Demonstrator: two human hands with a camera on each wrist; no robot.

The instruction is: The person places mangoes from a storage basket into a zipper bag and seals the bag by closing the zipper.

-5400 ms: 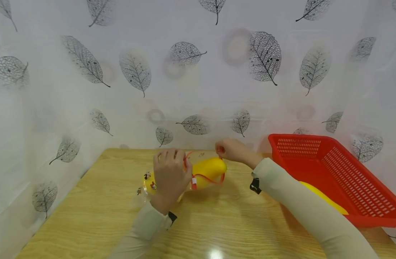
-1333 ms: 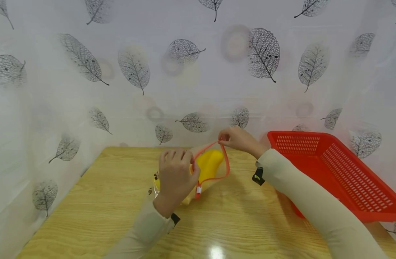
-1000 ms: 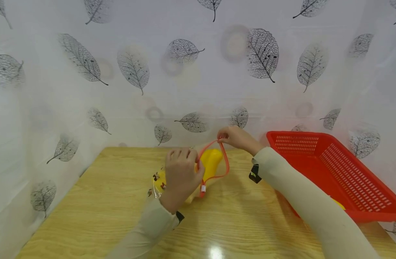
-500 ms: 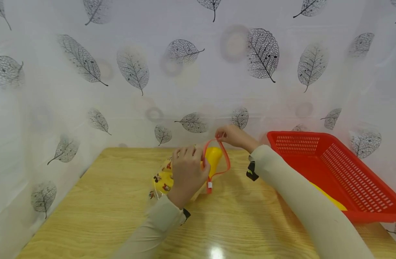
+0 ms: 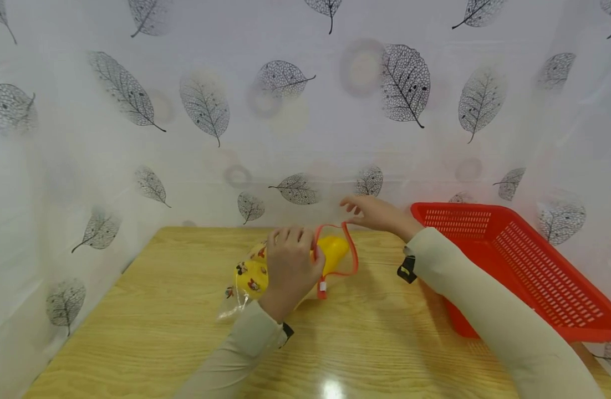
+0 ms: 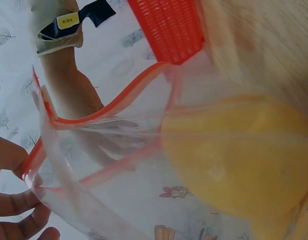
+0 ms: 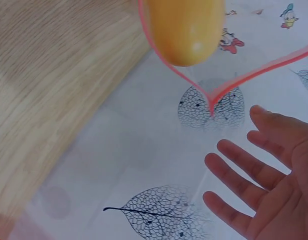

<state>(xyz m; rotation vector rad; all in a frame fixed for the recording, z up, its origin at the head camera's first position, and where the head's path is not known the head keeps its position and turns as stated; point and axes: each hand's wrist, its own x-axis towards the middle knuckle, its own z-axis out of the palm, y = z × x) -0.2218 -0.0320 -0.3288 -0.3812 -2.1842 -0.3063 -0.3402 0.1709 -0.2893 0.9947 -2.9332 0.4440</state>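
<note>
A clear zip bag point(image 5: 232, 310) printed with cartoon figures lies on its side on the table. Its red-edged mouth point(image 5: 356, 258) gapes to the right, and a red slider with a white tag point(image 5: 322, 286) hangs at the near end. Inside is a smooth, rounded yellow thing point(image 5: 334, 252), long in shape; its other end is hidden. My left hand point(image 5: 291, 271) lies over the bag, and in the left wrist view its thumb and finger pinch the red edge. Fingers spread, my right hand point(image 7: 264, 185) holds nothing, just off the mouth's pointed corner.
To the right, a red perforated basket point(image 5: 465, 249) stands close beside my right forearm, which covers part of it. A leaf-patterned white curtain point(image 5: 295, 138) rises behind the wooden table point(image 5: 151, 327).
My right hand has let go of the red edge and drawn right; the bag's mouth has sunk a little. Over the longer span, the mouth opens wider and my left hand shifts right.
</note>
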